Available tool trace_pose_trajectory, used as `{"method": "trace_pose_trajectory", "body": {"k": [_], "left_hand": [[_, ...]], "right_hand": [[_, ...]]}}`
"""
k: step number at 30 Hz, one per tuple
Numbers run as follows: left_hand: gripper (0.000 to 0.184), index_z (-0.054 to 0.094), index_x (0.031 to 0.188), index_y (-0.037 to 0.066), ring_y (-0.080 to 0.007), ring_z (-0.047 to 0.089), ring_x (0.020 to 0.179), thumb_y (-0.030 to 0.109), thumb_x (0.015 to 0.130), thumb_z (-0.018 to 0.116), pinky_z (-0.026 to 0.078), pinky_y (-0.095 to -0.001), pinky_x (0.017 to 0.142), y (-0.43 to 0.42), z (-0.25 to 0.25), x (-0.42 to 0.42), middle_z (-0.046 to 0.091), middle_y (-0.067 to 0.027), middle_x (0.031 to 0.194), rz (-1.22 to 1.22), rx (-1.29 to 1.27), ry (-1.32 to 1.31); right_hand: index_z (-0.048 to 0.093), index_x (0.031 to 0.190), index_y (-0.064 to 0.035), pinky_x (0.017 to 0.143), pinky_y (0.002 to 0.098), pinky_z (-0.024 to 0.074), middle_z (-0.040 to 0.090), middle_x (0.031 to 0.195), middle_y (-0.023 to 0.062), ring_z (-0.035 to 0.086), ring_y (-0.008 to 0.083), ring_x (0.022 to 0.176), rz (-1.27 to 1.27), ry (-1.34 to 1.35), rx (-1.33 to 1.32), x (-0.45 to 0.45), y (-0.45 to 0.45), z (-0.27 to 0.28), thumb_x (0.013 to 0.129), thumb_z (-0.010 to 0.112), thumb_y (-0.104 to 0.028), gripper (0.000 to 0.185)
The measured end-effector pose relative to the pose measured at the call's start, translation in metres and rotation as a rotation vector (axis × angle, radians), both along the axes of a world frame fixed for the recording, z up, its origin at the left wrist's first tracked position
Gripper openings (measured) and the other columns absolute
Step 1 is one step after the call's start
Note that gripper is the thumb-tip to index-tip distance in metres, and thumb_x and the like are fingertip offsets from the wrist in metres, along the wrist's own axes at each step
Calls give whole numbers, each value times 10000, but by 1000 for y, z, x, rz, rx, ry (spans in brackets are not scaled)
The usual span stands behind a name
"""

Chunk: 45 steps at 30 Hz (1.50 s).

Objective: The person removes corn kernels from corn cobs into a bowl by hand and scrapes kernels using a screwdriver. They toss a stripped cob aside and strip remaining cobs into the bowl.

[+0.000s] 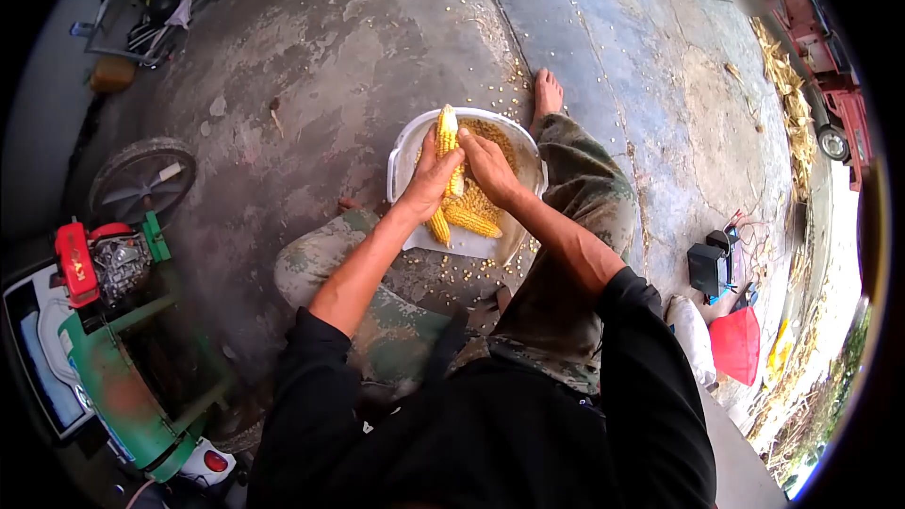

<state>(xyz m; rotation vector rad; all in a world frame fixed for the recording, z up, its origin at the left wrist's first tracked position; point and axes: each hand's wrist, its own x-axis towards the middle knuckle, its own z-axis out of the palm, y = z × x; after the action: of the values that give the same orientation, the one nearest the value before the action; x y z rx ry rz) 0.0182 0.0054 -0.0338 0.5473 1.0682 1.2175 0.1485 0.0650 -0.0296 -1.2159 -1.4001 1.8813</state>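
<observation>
Corn cob (446,139) is held above a white tub (396,172) that stands on the concrete floor (330,75) between the person's legs. It points away from the body, slightly tilted in the view, its far tip pale and its right side partly bare of kernels. The left hand (430,179) is wrapped around it from the left, fingers closed on it. The right hand (488,170) meets it from the other side, thumb against the cob; its other fingers are mostly hidden, so I cannot tell how far they are closed.

Below the hands, a second cob (473,221) and a third cob (439,228) lie in the tub, near loose kernels (497,139) heaped at its far side. More kernels are scattered on the floor around it. To the left stands a green machine (123,382) with a red engine (77,264); to the right sits a red bag (735,346).
</observation>
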Motion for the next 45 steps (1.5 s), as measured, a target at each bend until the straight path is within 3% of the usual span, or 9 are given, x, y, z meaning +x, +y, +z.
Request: {"method": "trace_pose_trajectory", "body": {"k": [3,6,14,21,23,32,35,41,45], "left_hand": [[656,214,1522,207,-72,547,880,157,971,567,510,-242,621,2,-3,-1,515,13,1158,-11,27,57],[705,183,1523,118,-143,429,1224,116,946,588,402,-282,997,2,0,-2,411,-47,1358,-3,-12,9],[747,237,1497,169,-99,524,995,113,879,653,524,-237,632,-1,8,-4,484,-19,1201,-5,-41,-57],[720,296,1458,99,-135,550,1017,55,829,644,520,-279,810,0,-2,-1,505,-30,1189,46,-43,14],[679,306,1445,188,-114,581,815,96,857,633,511,-260,551,1,-4,-2,535,-15,1082,3,-50,64],[456,483,1265,128,-115,585,714,90,835,630,493,-261,497,5,12,-2,566,-3,927,-25,-133,42],[394,520,1249,108,-117,586,718,135,871,629,506,-268,577,6,-2,-2,585,-7,942,14,-104,16],[437,514,1329,32,-157,576,1063,147,909,554,477,-300,912,13,-4,-8,583,-50,1179,28,-168,-9],[469,458,1377,15,-166,544,1113,205,960,558,444,-310,948,11,-9,-13,554,-71,1225,-37,-174,233]], "right_hand": [[611,955,36,623,309,426,567,748,56,517,136,694,1,1,-24,1,-1,-6,1028,401,-438,523],[616,1005,23,618,285,431,574,787,40,511,114,693,-56,93,-172,-2,-3,-5,1034,421,-412,478],[607,1000,9,595,278,449,557,767,31,528,117,675,-36,112,-136,-4,-5,-4,1038,420,-406,457],[605,988,29,627,300,469,587,772,51,554,138,701,-56,63,27,-6,-6,-24,1031,435,-365,432],[605,997,36,643,304,472,596,781,55,563,145,719,-59,42,86,-5,-6,-34,1029,443,-352,422],[577,1136,49,662,286,499,626,895,91,586,130,741,-102,125,-13,-6,-6,-21,1008,449,-200,307],[576,1142,57,628,278,491,622,859,110,590,145,715,-111,117,-75,-3,-3,5,981,413,-205,348],[648,1050,48,751,397,508,675,904,215,648,299,829,-107,9,237,-3,2,-14,905,421,-267,415],[634,970,83,726,418,485,635,827,231,623,317,761,-94,16,186,-2,-1,-5,885,427,-224,380]]}}
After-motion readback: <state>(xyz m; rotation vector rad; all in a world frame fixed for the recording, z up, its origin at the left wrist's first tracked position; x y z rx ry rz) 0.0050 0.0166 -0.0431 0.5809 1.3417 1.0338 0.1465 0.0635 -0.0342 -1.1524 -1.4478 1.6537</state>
